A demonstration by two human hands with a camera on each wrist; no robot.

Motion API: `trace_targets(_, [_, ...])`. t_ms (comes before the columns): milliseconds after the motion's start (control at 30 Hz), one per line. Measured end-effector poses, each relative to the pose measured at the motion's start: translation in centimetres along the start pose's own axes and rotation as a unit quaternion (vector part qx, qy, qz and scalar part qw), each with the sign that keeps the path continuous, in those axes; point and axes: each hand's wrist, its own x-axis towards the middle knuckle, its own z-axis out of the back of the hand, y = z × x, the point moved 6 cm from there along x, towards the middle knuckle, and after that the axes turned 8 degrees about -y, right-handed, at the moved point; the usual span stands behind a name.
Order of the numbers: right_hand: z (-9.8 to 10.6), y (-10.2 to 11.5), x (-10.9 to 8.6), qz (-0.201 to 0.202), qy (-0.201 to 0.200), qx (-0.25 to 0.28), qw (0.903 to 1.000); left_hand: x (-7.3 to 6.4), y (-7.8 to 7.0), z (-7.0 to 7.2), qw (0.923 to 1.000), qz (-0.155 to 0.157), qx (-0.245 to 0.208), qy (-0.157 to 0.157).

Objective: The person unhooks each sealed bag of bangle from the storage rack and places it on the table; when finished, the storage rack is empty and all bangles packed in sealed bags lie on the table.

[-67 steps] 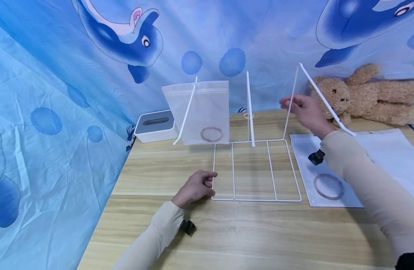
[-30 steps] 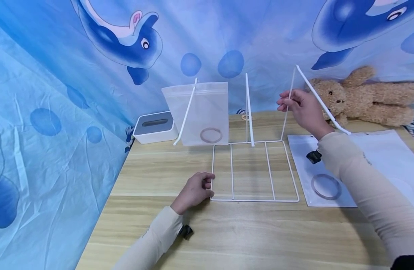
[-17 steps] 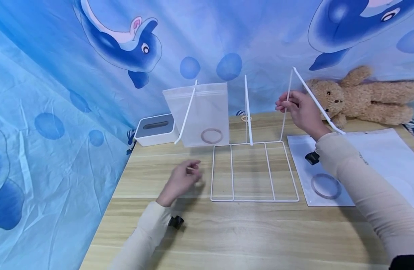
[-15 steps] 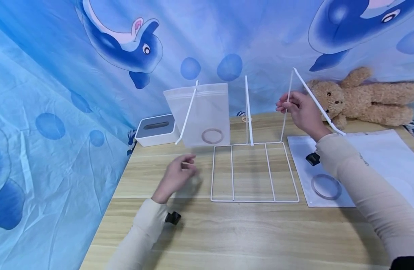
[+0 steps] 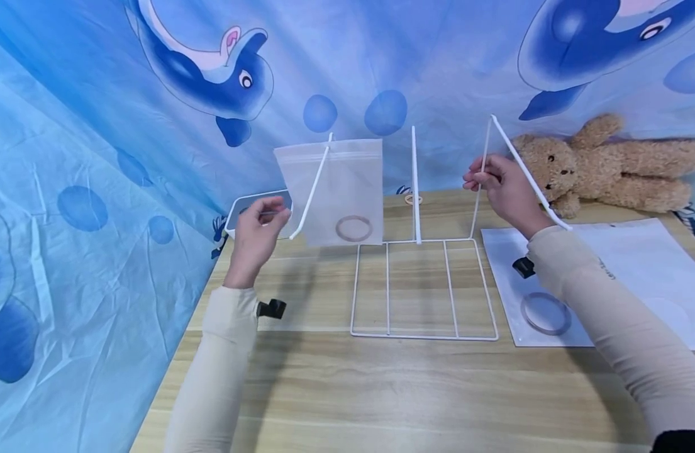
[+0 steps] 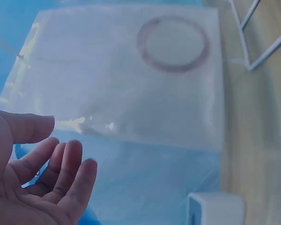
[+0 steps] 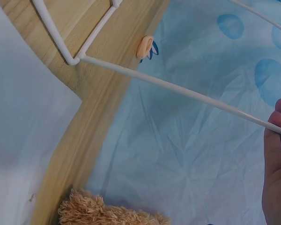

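A white wire rack (image 5: 416,207) stands on the table, with a flat base frame and upright arms. From its left arm hangs a translucent zip bag (image 5: 353,179) bearing a pinkish ring. My right hand (image 5: 505,192) holds the thin right upright between thumb and fingers; in the right wrist view this hand (image 7: 277,164) is partly cut off at the edge. My left hand (image 5: 255,239) is raised beside the left arm's end. In the left wrist view, its fingers (image 6: 75,164) are loosely bent, with nothing in them, below the bag (image 6: 107,89).
A white box with a grey slotted lid (image 5: 234,207) stands behind my left hand, partly covered. At right lies a large white bag (image 5: 624,264) with a ring on it. A teddy bear (image 5: 641,170) lies at the back right. A small tan loop (image 5: 411,199) is behind the rack.
My left hand has let go of the rack's base frame and moved up and left toward the hanging bag. My right hand stays at the right upright, where its fingers have closed in.
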Motion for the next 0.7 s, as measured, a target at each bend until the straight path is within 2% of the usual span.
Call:
trace_targets(133, [0.0, 0.0, -0.2, -0.016, 0.01, 0.01, 0.9998, 1.8, -0.8, 0.2, 0.9997, 0.001, -0.005, -0.023])
trace_targets(267, [0.0, 0.0, -0.3, -0.027, 0.013, 0.009, 0.9995, 2.9, -1.6, -0.3, 0.9997, 0.009, -0.005, -0.023])
trace_targets(467, [0.0, 0.2, -0.3, -0.016, 0.004, 0.014, 0.9998, 4.1, -3.1, -0.6, 0.9991, -0.004, 0.007, -0.042])
trace_targets(700, [0.0, 0.2, -0.4, -0.006, -0.004, 0.035, 0.9994, 4.7, -4.2, -0.7, 0.9977, -0.014, -0.001, -0.067])
